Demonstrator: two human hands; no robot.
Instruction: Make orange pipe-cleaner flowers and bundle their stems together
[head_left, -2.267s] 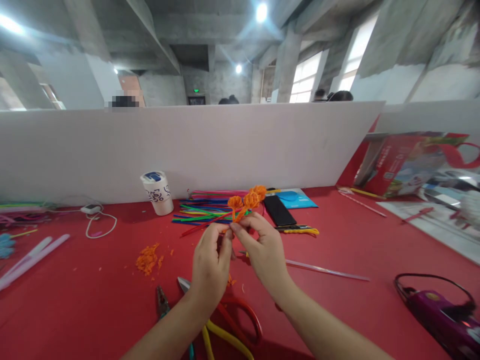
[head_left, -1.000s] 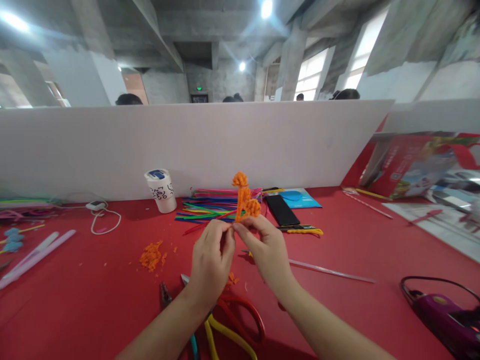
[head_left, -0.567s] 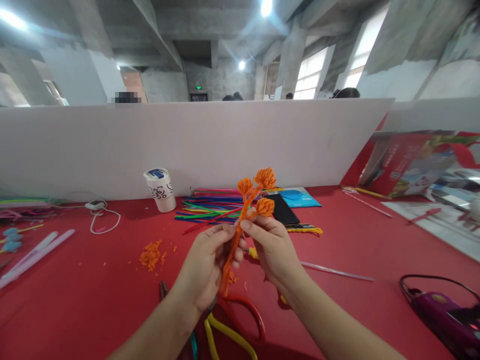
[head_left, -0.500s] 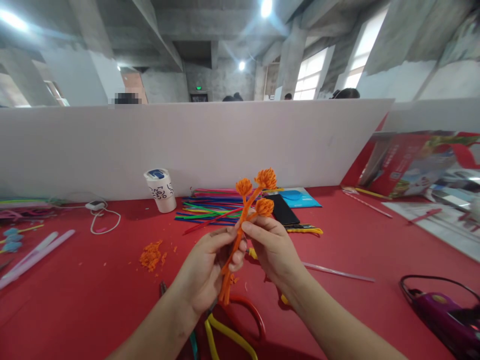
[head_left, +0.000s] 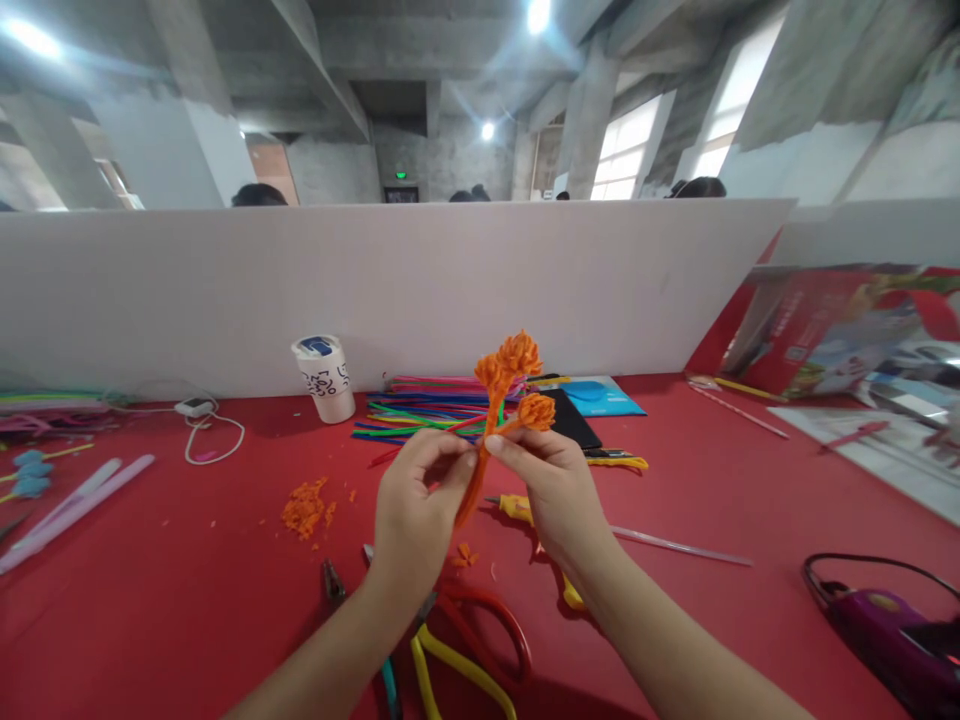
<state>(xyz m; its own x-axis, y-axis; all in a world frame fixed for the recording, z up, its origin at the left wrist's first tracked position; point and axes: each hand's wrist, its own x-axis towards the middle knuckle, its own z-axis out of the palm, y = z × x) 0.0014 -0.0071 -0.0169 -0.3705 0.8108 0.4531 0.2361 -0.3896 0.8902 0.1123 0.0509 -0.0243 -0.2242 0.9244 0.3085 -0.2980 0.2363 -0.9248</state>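
Between both hands stands an orange pipe-cleaner flower sprig [head_left: 493, 410] with three fluffy heads at the top of joined stems. My left hand [head_left: 420, 505] is closed on the stems, thumb and index finger pinching from the left. My right hand [head_left: 559, 490] pinches the same stems just below the lowest head. Part of the stems' lower end is hidden by my left hand. Beneath the hands lie red-handled scissors [head_left: 491, 610], yellow-handled pliers [head_left: 461, 668] and a yellow glue gun [head_left: 516, 508], which my right hand partly covers.
Loose pipe cleaners [head_left: 412, 410] lie behind the hands, near a white tumbler [head_left: 326, 380]. Orange fluff scraps [head_left: 304, 510] are on the left. A purple corded device [head_left: 877, 620] sits at the right, and a white partition [head_left: 420, 290] stands at the back.
My left hand has turned and shifted its hold up the stems. Their lower ends, which hung in view, are now mostly hidden. The two upper flower heads appear closer together.
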